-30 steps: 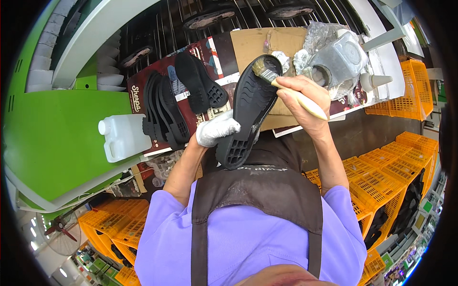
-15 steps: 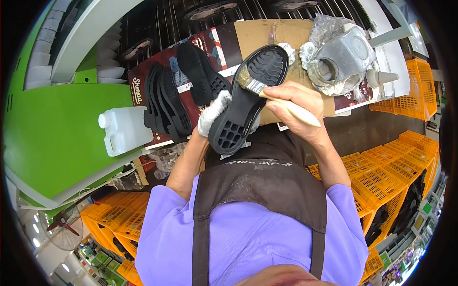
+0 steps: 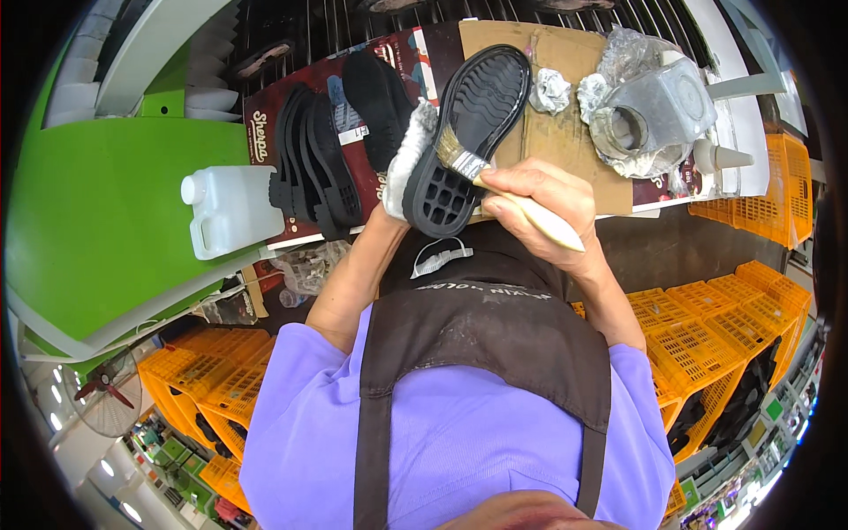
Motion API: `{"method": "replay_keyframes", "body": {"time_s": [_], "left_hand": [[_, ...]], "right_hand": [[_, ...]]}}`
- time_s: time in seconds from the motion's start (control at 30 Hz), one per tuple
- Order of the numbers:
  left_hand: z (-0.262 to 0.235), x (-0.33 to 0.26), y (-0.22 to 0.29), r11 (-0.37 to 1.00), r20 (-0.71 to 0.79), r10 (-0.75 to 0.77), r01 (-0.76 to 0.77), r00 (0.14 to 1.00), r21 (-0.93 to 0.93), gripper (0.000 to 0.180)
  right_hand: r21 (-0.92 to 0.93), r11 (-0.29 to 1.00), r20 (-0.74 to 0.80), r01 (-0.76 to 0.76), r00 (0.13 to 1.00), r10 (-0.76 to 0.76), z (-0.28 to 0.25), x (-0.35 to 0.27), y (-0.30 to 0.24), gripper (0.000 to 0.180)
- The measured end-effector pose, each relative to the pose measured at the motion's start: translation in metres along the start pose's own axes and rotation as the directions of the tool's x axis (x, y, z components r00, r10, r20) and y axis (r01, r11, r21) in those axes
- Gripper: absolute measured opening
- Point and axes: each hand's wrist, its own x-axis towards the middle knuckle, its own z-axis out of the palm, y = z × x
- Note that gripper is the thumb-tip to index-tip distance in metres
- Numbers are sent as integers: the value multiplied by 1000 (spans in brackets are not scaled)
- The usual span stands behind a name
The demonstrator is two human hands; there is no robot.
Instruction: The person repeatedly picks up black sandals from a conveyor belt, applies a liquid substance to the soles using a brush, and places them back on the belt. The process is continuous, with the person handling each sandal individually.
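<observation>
My left hand (image 3: 409,166), in a white glove, grips a black shoe sole (image 3: 484,93) along its left edge; most of its fingers are hidden behind the sole. The sole is tilted, its ridged forepart pointing away and its grid-patterned heel toward me. In my bare right hand (image 3: 552,201) is a paintbrush (image 3: 555,224) with a pale handle. Its bristles touch the inside of the sole, just above the heel grid. Left of the hands lie several black soles (image 3: 316,163) stacked on edge, with another black sole (image 3: 374,99) beside them.
Brown cardboard (image 3: 570,137) covers the worktop, bearing crumpled white wads (image 3: 551,91). At right lies a cut-open clear bottle (image 3: 667,106) beside a nozzle bottle (image 3: 723,157). A white jug (image 3: 237,214) stands on the green surface (image 3: 97,230). Orange crates (image 3: 698,353) flank me; metal rollers (image 3: 495,16) run behind.
The sole has moved away from me, along with my left hand. The brush has shifted from the sole's middle toward the heel. The whole view has turned slightly.
</observation>
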Motion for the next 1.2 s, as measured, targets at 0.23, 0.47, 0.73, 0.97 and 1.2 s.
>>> {"method": "replay_keyframes", "body": {"time_s": [0.23, 0.47, 0.73, 0.97, 1.2], "left_hand": [[-4, 5, -2, 998, -4, 53, -53, 999, -30, 58], [8, 2, -1, 994, -62, 84, -80, 995, 71, 53], [30, -6, 0, 793, -260, 184, 13, 948, 609, 44], [27, -8, 0, 954, 7, -277, 276, 961, -116, 30], [21, -11, 1, 883, -64, -454, 458, 889, 103, 31]], "right_hand": [[11, 1000, 29, 10, 1000, -10, 5, -2, -5, 23], [52, 998, 99, -34, 995, 29, -4, 3, -16, 22], [121, 993, 235, -8, 972, -20, -24, 19, -23, 24], [216, 976, 338, -8, 939, -67, -34, 27, -22, 26], [300, 948, 453, -110, 890, -40, -43, 33, -17, 24]]}}
